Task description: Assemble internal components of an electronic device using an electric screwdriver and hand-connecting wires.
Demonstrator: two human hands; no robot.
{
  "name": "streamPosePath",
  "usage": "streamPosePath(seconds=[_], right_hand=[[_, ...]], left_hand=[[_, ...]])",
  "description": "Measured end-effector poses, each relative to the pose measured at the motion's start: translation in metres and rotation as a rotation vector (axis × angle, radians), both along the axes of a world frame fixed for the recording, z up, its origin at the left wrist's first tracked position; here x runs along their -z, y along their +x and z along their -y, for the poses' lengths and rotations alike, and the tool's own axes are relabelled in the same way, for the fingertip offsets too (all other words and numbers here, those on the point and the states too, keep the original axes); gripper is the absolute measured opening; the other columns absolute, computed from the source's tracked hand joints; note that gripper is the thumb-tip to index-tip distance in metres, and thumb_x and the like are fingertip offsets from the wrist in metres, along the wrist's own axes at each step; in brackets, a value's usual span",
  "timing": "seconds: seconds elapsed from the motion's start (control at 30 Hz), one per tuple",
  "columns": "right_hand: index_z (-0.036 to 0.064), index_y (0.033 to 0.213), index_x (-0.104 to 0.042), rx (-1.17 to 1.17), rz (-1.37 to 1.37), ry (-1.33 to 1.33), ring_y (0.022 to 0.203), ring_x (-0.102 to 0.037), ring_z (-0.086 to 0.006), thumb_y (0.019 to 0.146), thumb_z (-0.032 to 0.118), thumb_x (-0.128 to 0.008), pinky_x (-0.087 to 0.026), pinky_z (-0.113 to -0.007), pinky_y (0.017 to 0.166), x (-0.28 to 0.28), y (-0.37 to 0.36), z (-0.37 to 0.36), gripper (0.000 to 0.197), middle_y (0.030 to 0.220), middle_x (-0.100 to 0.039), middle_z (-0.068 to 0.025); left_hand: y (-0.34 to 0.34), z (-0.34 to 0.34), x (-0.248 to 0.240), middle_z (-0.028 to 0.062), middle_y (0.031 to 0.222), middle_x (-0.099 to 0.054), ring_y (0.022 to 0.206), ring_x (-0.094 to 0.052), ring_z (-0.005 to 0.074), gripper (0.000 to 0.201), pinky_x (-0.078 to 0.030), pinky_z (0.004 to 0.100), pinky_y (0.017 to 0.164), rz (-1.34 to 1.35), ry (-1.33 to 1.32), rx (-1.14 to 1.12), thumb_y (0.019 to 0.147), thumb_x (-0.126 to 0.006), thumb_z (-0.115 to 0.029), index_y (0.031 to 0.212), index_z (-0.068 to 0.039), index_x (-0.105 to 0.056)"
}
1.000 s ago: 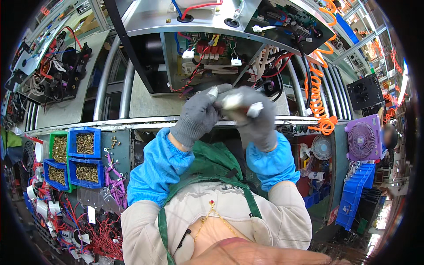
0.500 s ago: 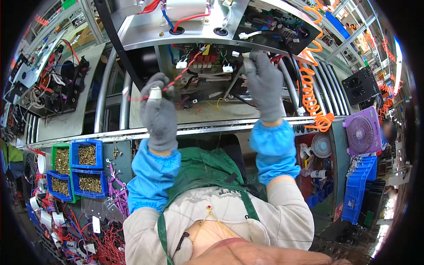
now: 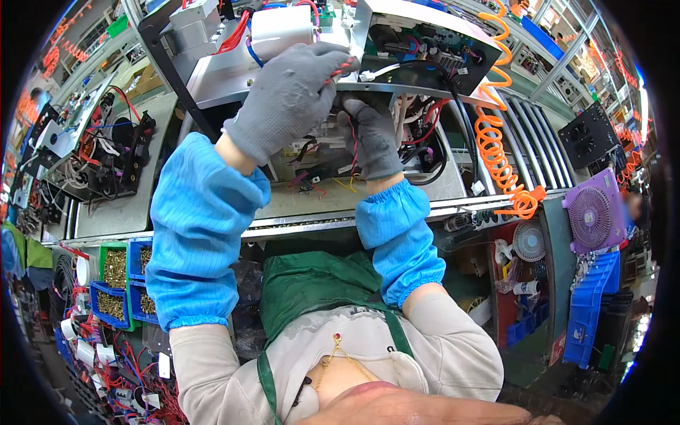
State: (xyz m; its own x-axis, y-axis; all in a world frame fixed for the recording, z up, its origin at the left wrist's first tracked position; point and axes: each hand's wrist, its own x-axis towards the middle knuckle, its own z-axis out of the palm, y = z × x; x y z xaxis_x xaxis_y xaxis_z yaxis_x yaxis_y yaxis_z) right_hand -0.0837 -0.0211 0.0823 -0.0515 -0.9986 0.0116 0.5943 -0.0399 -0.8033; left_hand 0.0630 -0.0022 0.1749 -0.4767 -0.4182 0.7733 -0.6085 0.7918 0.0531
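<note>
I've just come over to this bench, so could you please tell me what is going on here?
A person in grey gloves is handling wiring at an open metal unit. The left hand, above the top plate's front edge, has its fingers closed on a red twisted wire. The right hand reaches in beneath that edge; whether it grips anything is unclear. An orange coiled hose hangs to the right.

The machine (image 3: 219, 81) runs off the top edge; some fingertips of the right hand (image 3: 375, 138) are obscured; lower left, a sleeve (image 3: 198, 234) partly hides blue bins (image 3: 132, 301).
</note>
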Motion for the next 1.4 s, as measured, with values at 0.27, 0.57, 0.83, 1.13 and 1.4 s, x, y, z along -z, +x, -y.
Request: streamPosePath(seconds=[0.27,0.57,0.83,1.13,1.4], right_hand=[[0.0022,0.103,-0.063,0.082,-0.499,-0.295,0.065,-0.062,-0.0115,0.085,0.013,-0.063,-0.046,-0.022,0.051,0.013,0.007,0.022,0.021,0.083,-0.066,-0.0053],[0.0002,0.091,-0.065,0.042,-0.188,-0.27,0.062,-0.059,-0.0104,0.084,0.01,-0.062,-0.045,-0.02,0.051,0.006,0.018,0.007,0.013,0.077,-0.065,-0.0063],[0.0039,0.09,-0.063,0.052,0.049,-0.243,0.06,-0.059,-0.0098,0.083,0.014,-0.063,-0.04,-0.018,0.043,0.001,0.048,-0.002,0.012,0.072,-0.063,-0.0059],[0.0024,0.093,-0.06,-0.267,-0.011,-0.286,0.051,-0.046,-0.0091,0.085,0.007,-0.058,-0.033,-0.021,0.042,-0.015,0.043,-0.023,0.01,0.066,-0.055,-0.0024],[-0.0012,0.112,-0.052,-0.393,-0.067,-0.169,0.064,-0.056,-0.012,0.083,0.011,-0.06,-0.045,-0.024,0.052,-0.008,0.026,-0.035,0.033,0.09,-0.062,-0.0107]], left_hand=[[0.003,0.001,-0.002,0.0088,0.104,-0.06,0.092,-0.061,0.027,0.033,-0.052,0.0359,0.074,0.291,0.042,-0.246,0.081,-0.055,-0.004,0.112,-0.014,-0.061],[-0.006,0.0,-0.013,0.0083,0.094,-0.062,0.082,-0.064,0.026,0.032,-0.053,0.0363,0.068,0.513,0.036,-0.59,0.083,-0.055,-0.007,0.112,-0.019,-0.062],[0.019,0.002,-0.018,0.01,0.091,-0.065,0.08,-0.065,0.0282,0.03,-0.052,0.0386,0.069,0.456,0.037,-0.507,0.082,-0.057,-0.012,0.11,-0.019,-0.063],[0.021,-0.004,-0.018,0.0105,0.095,-0.06,0.081,-0.063,0.0294,0.031,-0.052,0.0404,0.07,0.483,0.125,-0.55,0.079,-0.059,-0.013,0.11,-0.018,-0.06],[0.033,0.002,-0.005,0.0116,0.093,-0.06,0.084,-0.063,0.0304,0.028,-0.051,0.0399,0.072,0.286,0.074,-0.307,0.079,-0.057,-0.007,0.106,-0.014,-0.059]])
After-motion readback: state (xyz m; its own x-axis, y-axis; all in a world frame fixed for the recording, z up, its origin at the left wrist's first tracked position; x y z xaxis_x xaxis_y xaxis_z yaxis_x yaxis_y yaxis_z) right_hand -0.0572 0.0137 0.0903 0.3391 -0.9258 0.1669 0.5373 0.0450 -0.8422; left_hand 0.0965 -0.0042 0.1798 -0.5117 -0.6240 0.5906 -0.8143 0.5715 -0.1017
